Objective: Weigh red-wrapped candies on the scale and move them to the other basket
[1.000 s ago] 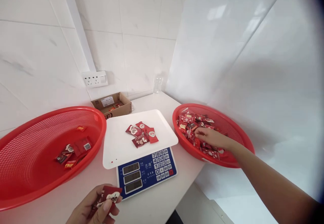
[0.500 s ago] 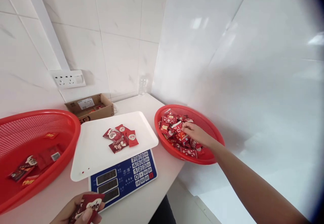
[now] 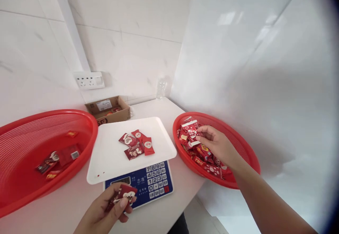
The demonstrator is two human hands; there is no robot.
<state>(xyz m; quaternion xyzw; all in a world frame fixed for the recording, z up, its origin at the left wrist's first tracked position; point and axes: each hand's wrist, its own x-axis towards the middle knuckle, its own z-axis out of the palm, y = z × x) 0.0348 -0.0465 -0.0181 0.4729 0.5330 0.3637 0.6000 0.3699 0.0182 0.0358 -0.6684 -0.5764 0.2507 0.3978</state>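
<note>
Maroon packet [image 3: 128, 193] | left hand [image 3: 107, 205]: grip clamped on it | right hand [image 3: 218, 144]: grip narrow, pinching red-white packet [image 3: 191, 131] by edge

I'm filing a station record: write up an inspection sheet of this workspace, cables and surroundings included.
Surface: white table, bearing a digital scale topped by a white tray.
Things: four wrapped packets on the tray; more in the left red basket and right red basket.
Clutter: cardboard box behind the tray; two specks on the tray.
Hands: left hand pinches a dark red packet; right hand pinches a red-and-white packet over the right red basket.
Cables: nothing seen.
Surroundings: tiled wall with a socket panel.
</note>
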